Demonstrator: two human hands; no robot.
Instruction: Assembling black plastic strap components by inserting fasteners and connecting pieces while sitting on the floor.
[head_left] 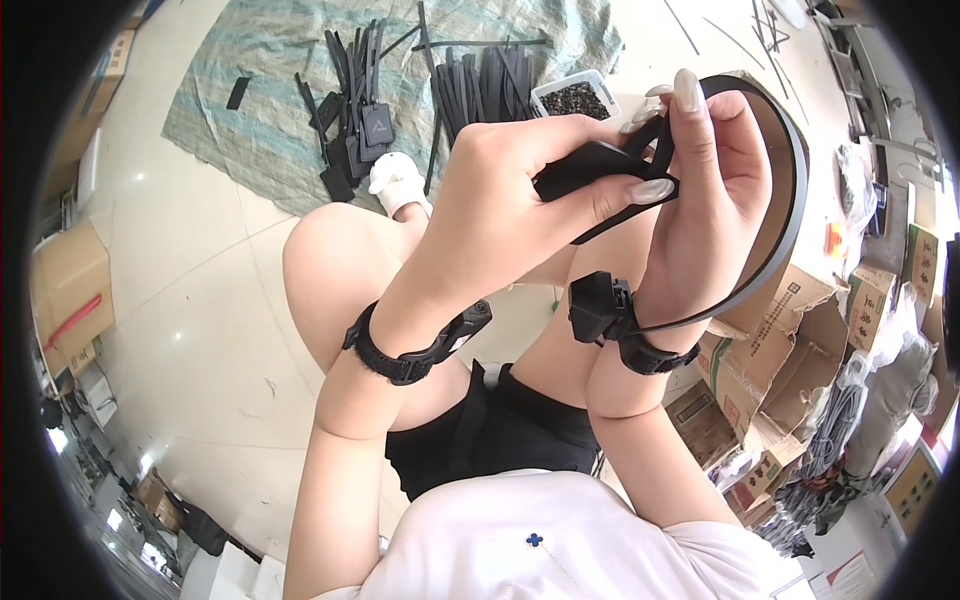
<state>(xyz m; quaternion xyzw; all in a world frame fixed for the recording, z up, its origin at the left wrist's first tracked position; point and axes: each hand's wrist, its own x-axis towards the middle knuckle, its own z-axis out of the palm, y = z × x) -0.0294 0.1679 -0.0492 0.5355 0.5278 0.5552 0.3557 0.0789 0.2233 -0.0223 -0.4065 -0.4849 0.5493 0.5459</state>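
Both my hands are raised in front of me over my lap. My left hand (560, 180) is closed, its thumb and fingers pinching a flat black piece (590, 165) with a smooth surface. Close beside it, my right hand (715, 180) pinches a narrow black strap (785, 235) between thumb and fingers, right by the flat piece. The strap curves in a wide loop around the outside of my right hand, down to the wrist; its inner face looks brown. Whether the strap and the flat piece are joined is hidden by my fingers. A black wrist device sits on each forearm.
On the floor ahead, a striped green-and-grey woven sheet (255, 95) carries bundles of black strips (485, 90) and black tags (377, 125). A clear box (575, 97) holds small dark parts. Opened cardboard boxes (770, 350) stand at my right, another carton (75, 285) far left.
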